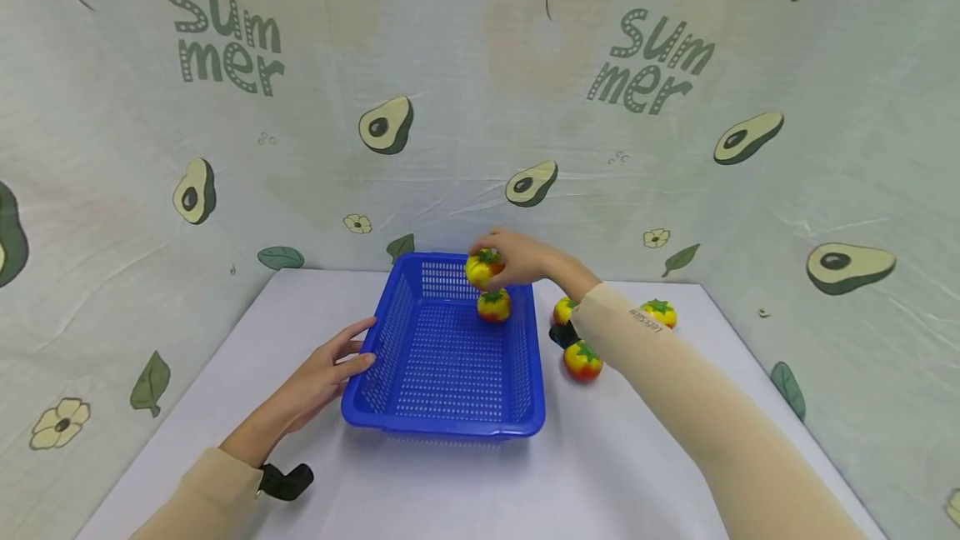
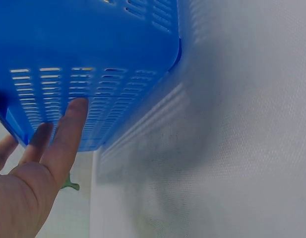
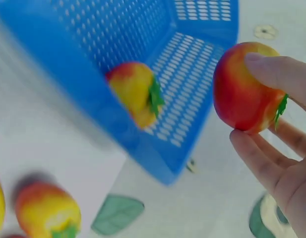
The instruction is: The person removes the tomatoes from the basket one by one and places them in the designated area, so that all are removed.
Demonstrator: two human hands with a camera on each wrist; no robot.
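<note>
In the head view my right hand (image 1: 517,259) holds a yellow-red tomato (image 1: 480,271) with a green leafy top, above the far right part of a blue plastic basket (image 1: 450,430). Thumb and fingertips pinch that tomato's sides in the right wrist view. Another tomato (image 1: 493,307) lies inside the basket near its right wall. My left hand (image 1: 322,377) rests against the basket's left side. Its extended fingers (image 2: 68,139) touch the slotted outer wall in the left wrist view.
Right of the basket, several more tomatoes lie on the white table (image 1: 637,457), among them a front one (image 1: 582,362) and a far right one (image 1: 662,312). My right forearm partly covers this group. A cloth with printed avocados (image 1: 386,125) hangs behind the table.
</note>
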